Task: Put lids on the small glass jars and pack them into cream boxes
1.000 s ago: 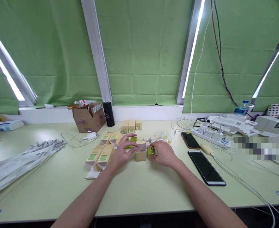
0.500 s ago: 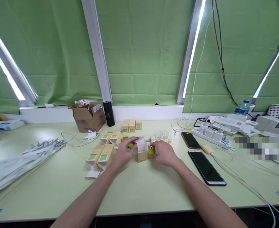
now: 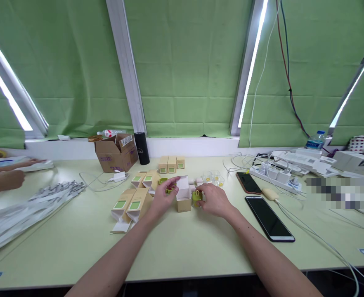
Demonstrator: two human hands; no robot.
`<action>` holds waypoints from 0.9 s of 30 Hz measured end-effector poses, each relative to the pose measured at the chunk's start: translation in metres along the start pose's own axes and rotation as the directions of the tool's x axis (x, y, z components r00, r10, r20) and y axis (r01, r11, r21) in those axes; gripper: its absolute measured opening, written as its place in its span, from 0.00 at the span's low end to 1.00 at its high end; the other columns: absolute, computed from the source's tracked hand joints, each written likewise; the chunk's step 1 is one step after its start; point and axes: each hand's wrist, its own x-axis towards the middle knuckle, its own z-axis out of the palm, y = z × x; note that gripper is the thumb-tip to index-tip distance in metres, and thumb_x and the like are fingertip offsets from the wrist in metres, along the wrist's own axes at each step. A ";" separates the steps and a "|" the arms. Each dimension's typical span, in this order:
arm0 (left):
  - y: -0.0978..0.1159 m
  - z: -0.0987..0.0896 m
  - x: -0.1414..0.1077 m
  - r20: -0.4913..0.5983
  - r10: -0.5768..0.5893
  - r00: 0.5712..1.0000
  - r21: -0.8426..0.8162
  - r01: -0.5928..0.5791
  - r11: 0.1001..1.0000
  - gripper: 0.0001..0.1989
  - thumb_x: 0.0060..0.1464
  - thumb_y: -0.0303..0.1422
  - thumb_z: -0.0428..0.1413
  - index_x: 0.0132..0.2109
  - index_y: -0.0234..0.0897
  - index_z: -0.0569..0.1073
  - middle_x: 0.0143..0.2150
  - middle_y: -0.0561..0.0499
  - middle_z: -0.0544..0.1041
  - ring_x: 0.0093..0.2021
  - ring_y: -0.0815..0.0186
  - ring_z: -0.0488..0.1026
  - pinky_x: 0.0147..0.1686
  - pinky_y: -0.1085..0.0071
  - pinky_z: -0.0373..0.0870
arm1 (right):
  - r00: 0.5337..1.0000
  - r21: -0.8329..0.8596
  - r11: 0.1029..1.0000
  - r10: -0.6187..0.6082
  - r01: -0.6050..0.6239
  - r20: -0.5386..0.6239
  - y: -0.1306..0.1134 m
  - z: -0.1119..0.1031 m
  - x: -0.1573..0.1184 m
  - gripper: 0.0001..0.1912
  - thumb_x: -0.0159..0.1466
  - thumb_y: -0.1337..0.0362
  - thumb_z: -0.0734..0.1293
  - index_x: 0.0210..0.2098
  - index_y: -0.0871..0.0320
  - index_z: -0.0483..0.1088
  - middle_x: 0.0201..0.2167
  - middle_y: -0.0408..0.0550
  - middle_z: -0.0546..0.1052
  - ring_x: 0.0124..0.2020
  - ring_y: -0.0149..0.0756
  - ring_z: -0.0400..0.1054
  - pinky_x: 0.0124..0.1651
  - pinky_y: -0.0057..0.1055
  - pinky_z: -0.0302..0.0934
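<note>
A small kraft cardboard box (image 3: 184,205) stands upright on the table, its white-lined flap (image 3: 183,183) raised and its top open. My left hand (image 3: 165,196) curls at the box's left side, with thumb and fingertips at the flap's edge. Just right of the box, my right hand (image 3: 214,200) pinches a small green container (image 3: 197,198) with a loop on top. Another green piece (image 3: 162,180) lies behind my left hand, partly hidden. Filled-looking kraft boxes with green labels (image 3: 139,204) lie left of my left wrist. Clear round plastic pieces (image 3: 213,177) sit beyond my right hand.
Three small closed boxes (image 3: 171,164) stand farther back, near a brown carton (image 3: 117,152) and a black tumbler (image 3: 142,148). Two phones (image 3: 270,218) and a power strip (image 3: 277,177) with cables lie right. White straps (image 3: 30,214) and a co-worker's hands (image 3: 10,179) are left.
The open box has shifted slightly left, and its flap stands more upright. The green container moved slightly with it. A co-worker's hands have come in at the left with a white packet.
</note>
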 end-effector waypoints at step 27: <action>-0.006 0.001 0.000 0.088 -0.092 0.992 -0.138 0.104 0.985 0.28 0.53 0.31 0.58 0.62 0.34 0.76 0.47 0.43 0.81 0.45 0.59 0.75 0.48 0.63 0.70 | 0.925 0.814 0.482 0.017 0.325 -0.379 -0.017 0.019 0.004 0.19 0.69 0.58 0.67 0.59 0.49 0.68 0.59 0.53 0.70 0.49 0.40 0.71 0.29 0.27 0.68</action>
